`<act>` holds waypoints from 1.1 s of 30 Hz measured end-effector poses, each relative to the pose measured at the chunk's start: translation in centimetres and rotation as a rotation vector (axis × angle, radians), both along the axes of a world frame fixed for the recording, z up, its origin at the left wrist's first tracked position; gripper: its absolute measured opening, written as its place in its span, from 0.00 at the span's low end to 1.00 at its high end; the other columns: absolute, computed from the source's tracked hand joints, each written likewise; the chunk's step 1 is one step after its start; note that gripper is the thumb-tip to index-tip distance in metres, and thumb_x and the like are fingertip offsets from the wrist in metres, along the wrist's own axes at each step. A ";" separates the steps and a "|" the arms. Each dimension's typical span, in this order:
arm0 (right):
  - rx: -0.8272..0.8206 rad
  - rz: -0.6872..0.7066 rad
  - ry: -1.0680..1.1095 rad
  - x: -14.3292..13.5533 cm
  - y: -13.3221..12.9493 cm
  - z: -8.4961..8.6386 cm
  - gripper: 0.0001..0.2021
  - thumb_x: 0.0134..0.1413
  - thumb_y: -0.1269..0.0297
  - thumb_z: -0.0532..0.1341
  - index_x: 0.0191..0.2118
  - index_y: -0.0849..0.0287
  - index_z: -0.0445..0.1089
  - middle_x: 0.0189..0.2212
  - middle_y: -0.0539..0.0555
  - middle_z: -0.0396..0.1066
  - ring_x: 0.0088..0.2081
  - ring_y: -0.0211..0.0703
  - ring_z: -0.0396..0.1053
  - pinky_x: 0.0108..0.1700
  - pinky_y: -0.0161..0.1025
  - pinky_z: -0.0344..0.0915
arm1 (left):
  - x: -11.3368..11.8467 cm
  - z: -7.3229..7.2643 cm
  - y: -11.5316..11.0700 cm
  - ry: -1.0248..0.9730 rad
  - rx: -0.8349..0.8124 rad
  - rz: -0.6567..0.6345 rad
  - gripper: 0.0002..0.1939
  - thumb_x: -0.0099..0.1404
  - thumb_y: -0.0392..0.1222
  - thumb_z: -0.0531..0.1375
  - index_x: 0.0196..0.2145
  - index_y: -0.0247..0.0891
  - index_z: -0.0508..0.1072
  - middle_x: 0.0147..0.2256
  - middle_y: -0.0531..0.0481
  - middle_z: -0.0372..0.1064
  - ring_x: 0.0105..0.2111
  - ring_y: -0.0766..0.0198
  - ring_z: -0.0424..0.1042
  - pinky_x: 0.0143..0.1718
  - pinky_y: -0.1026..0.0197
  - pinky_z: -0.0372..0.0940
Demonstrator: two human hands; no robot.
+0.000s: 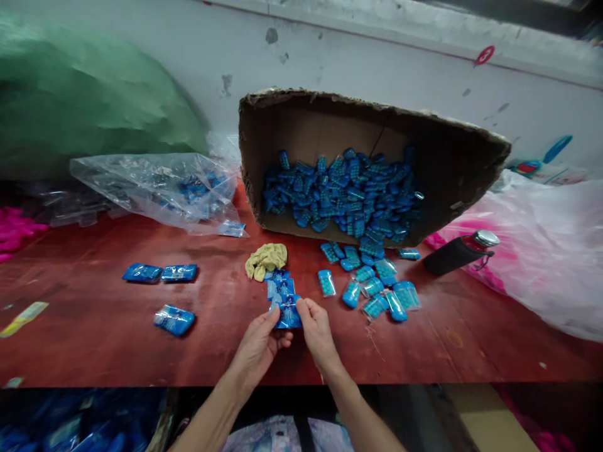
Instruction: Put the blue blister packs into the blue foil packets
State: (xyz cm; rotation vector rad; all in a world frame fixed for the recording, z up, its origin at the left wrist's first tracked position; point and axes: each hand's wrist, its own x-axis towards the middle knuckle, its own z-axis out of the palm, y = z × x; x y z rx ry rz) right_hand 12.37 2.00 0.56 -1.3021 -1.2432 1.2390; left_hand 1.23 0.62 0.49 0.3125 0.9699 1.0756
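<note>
Between my hands is a blue printed plastic sachet [288, 314], pinched at both sides above the red table. My left hand [260, 339] grips its left edge with the thumb on top and fingers curled below. On the opposite edge, my right hand [316, 326] closes its thumb and fingers. Just beyond lie more blue printed sachets [281, 285], partly under a crumpled yellowish cloth or glove bundle [266, 260]. Several small clear packs with blue ends and blue beads [374, 285] are scattered to the right. Three glossy blue wrapped packs [174, 319] rest on the left.
A tilted cardboard box [254, 182] full of blue packs stands at the back. Right of it are a black bottle [452, 252] and a white plastic bag [556, 263]. A clear bag [155, 188] and a large green sack [94, 107] occupy the left. The red table [226, 351] ends near my body.
</note>
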 end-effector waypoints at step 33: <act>0.109 -0.093 -0.345 3.2 0.1 1.1 0.22 0.46 0.62 0.59 0.50 0.58 0.61 0.42 0.59 0.66 0.41 0.48 0.64 0.45 0.45 0.60 | -1.7 -0.2 0.0 0.278 0.055 -0.024 0.14 0.50 0.47 0.62 0.28 0.33 0.69 0.20 0.51 0.70 0.16 0.71 0.65 0.17 0.69 0.58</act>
